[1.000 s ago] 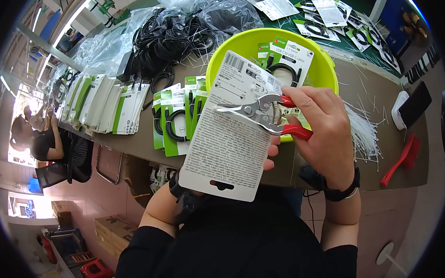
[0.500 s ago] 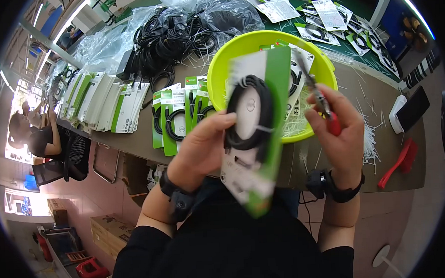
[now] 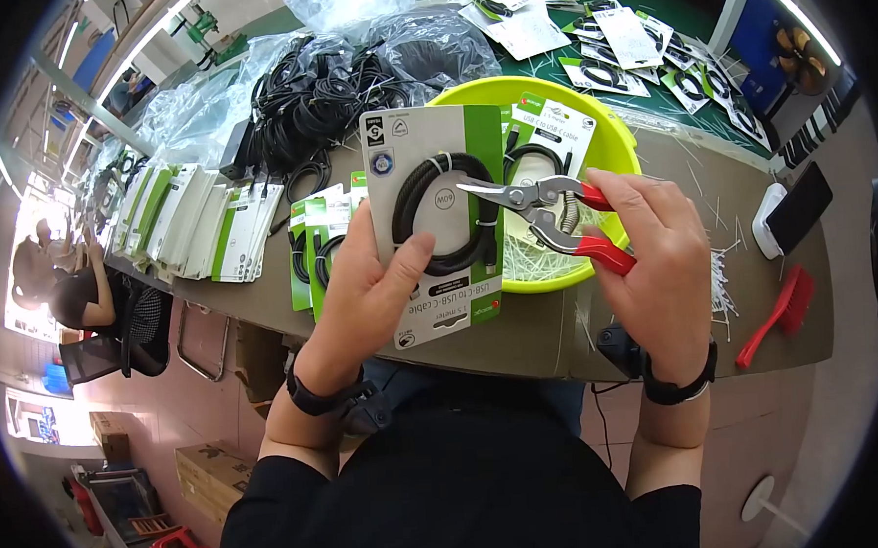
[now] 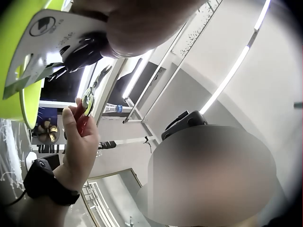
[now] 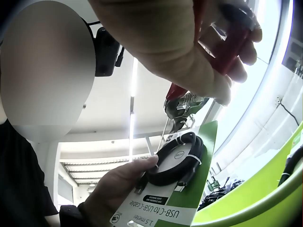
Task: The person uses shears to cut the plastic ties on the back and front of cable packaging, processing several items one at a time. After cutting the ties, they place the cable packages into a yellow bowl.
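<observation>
A cardboard backing card with a green strip carries a coiled black USB-C cable, its front up and its print inverted in the head view. My left hand holds the card by its left side, thumb across the front at the coil. White ties bind the cable. Red-handled pruning shears are in my right hand, their blades parted and the tips over the coil's right part. The right wrist view shows the same card below the shears.
A lime-green tub behind the hands holds carded cables and cut ties. Carded cables and a row of cards stand at left; loose black cables lie behind. A red brush and a phone lie at right.
The card has turned from its printed back to its front with the cable. The shears swung aside to the right during the turn and are now over the coil, blades pointing left.
</observation>
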`<state>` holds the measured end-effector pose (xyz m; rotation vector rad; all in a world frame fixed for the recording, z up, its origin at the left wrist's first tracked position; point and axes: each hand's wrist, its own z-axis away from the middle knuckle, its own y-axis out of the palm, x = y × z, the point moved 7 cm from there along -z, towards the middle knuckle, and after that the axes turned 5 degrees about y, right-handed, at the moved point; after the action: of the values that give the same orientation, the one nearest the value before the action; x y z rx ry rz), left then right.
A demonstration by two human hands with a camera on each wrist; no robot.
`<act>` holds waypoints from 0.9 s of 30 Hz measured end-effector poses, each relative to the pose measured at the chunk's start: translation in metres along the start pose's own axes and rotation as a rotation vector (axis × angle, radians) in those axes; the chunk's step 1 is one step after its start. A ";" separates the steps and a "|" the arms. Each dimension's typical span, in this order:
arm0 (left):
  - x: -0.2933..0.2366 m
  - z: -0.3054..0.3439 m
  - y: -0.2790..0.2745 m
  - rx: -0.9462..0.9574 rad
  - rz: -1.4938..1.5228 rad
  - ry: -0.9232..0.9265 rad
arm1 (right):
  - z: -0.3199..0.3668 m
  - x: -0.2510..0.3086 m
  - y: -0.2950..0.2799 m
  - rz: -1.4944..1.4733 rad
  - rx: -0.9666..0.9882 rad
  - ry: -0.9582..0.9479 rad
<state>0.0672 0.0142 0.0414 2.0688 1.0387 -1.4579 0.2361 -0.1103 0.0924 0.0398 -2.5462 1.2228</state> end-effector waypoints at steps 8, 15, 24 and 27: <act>-0.019 0.007 0.007 0.025 -0.293 0.091 | 0.000 0.012 -0.008 0.103 -0.061 -0.051; -0.032 0.008 0.008 -0.002 -0.469 0.177 | 0.002 0.006 0.000 0.052 0.019 -0.020; -0.030 0.008 0.005 -0.019 -0.420 0.154 | 0.000 0.007 -0.009 0.002 -0.068 -0.051; -0.033 0.010 0.009 -0.007 -0.512 0.199 | 0.001 0.010 -0.009 0.033 -0.079 -0.059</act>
<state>0.0614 -0.0096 0.0675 2.0668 1.7502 -1.4790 0.2274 -0.1157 0.1022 0.0165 -2.6537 1.1479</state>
